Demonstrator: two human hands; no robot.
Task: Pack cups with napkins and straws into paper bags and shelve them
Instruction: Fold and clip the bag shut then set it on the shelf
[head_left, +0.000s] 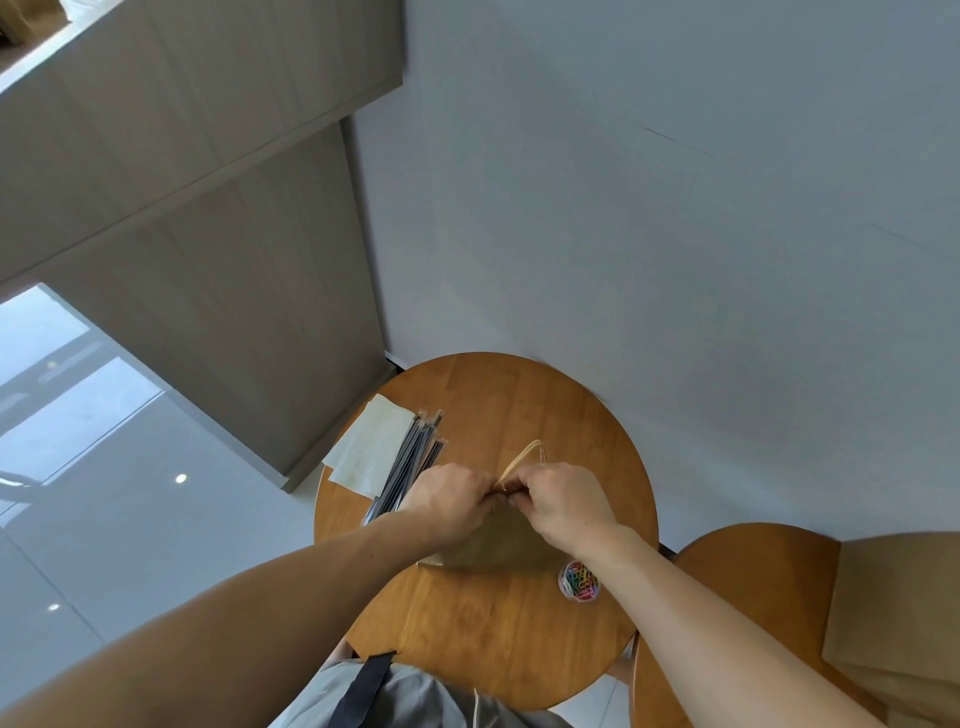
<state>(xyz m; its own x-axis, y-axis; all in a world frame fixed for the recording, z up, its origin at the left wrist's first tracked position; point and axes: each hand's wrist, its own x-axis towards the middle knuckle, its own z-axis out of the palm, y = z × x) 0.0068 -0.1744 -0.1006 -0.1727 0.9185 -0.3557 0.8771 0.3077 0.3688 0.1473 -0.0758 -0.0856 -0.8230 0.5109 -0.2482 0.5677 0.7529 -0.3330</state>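
1. Paper bag (498, 545) sits at the round table's (493, 639) centre; your left hand (447, 501) and right hand (563, 506) both pinch its top edge.
2. Wrapped straws (410, 467) and napkins (363, 447) lie at ten o'clock.

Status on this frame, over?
Left hand and right hand both pinching paper bag top. Straws, napkins lie beside it. Nothing in the way.

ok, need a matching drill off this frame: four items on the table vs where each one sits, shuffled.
1. brown paper bag
2. bundle of dark wrapped straws
3. pale square napkins
4. clear round tub of coloured paper clips

A. left edge of the round wooden table
B. by the bag's near right corner
C. top pinched by left hand and right hand
D. between napkins and left hand

Pairs: 1-C, 2-D, 3-A, 4-B
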